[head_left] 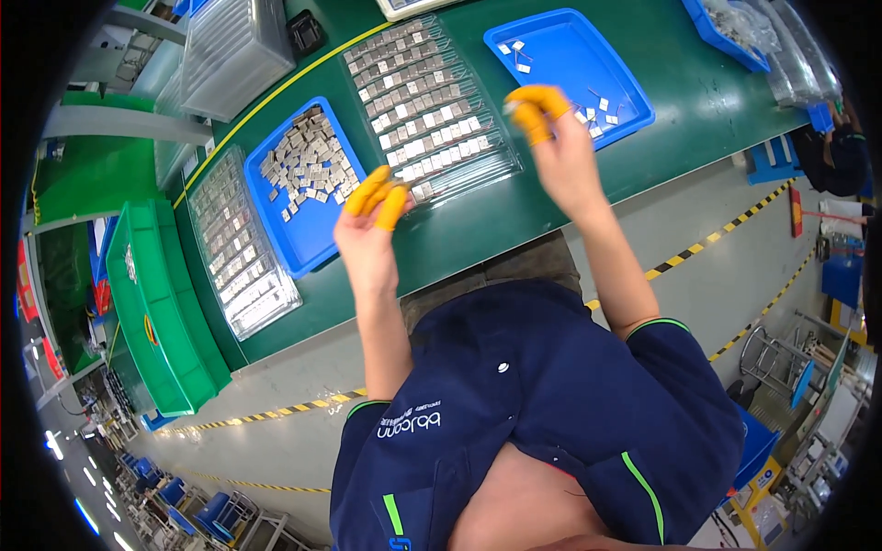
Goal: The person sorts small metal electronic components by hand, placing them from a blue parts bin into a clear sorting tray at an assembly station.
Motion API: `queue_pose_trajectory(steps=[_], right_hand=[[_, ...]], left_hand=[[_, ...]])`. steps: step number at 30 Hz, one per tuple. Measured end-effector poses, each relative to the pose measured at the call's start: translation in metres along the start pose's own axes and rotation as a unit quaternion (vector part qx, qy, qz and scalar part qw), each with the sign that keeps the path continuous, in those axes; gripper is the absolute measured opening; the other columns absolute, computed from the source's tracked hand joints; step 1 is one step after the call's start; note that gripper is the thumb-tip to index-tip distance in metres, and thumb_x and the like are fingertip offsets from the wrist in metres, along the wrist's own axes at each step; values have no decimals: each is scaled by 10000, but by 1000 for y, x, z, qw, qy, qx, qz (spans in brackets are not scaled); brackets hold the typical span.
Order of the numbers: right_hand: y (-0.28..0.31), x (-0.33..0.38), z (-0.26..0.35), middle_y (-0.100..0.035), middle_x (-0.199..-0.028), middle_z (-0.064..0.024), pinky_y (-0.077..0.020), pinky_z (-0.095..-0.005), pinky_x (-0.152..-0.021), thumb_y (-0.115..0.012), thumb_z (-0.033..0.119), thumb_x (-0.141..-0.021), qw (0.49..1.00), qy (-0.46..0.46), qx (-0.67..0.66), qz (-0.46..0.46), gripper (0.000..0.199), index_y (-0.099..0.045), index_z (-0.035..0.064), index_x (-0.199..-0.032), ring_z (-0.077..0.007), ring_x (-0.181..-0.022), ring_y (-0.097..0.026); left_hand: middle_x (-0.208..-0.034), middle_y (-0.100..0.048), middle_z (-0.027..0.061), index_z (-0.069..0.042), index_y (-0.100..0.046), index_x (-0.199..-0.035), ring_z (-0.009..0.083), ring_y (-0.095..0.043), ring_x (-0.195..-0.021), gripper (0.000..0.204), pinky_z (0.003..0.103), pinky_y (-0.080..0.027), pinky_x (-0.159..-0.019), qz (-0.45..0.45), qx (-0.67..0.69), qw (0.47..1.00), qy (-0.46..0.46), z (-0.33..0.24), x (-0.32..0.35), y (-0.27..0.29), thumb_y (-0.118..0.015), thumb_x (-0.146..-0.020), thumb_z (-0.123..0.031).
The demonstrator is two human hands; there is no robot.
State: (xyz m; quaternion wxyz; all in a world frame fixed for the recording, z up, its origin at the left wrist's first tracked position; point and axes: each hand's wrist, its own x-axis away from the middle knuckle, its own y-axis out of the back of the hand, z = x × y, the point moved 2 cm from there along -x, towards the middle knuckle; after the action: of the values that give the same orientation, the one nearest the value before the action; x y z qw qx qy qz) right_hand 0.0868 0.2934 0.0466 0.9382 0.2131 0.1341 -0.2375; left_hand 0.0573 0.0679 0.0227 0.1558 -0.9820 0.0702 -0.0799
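Observation:
My left hand [367,237], with yellow covers on its fingertips, is closed at the near left corner of a clear plastic tray [501,167]. Something small and greyish shows at its fingertips, too small to name. Rows of small grey and white block-shaped parts [424,108] with thin wires fill that tray. My right hand [565,156], also in yellow finger covers, is raised at the left edge of the right-hand blue tray [574,55]. Its fingers are curled together, with a small whitish piece [510,107] at their tips. A few white wired parts [522,67] lie in that blue tray.
On the green table [450,225], another blue tray [299,253] holds many loose grey blocks [312,156]. Left of it lies a second filled clear tray [234,248]. A green bin [161,312] stands at the far left. Clear trays [234,55] are stacked at the back left.

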Motion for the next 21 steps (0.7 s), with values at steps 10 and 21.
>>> queue_pose_trajectory(steps=[10,21], right_hand=[[-31,30,30,-649,-858,-103,-492,-277,-697,-616,21,-781,974,-70,-159,144,135,-610,-18,-910,-191,-772,-631],[-17,42,24,-642,-822,-117,-487,-296,-655,-650,27,-741,970,34,-61,232,142,-612,7,-877,-232,-731,-629]], left_hand=[[-973,-630,112,50,-595,-1031,168,-609,-845,277,274,-494,-784,34,62,996,47,20,19,-15,-651,-761,27],[-917,-624,105,43,-652,-905,164,-598,-841,175,253,-481,-769,74,-111,989,-63,16,35,-15,-650,-731,69]])
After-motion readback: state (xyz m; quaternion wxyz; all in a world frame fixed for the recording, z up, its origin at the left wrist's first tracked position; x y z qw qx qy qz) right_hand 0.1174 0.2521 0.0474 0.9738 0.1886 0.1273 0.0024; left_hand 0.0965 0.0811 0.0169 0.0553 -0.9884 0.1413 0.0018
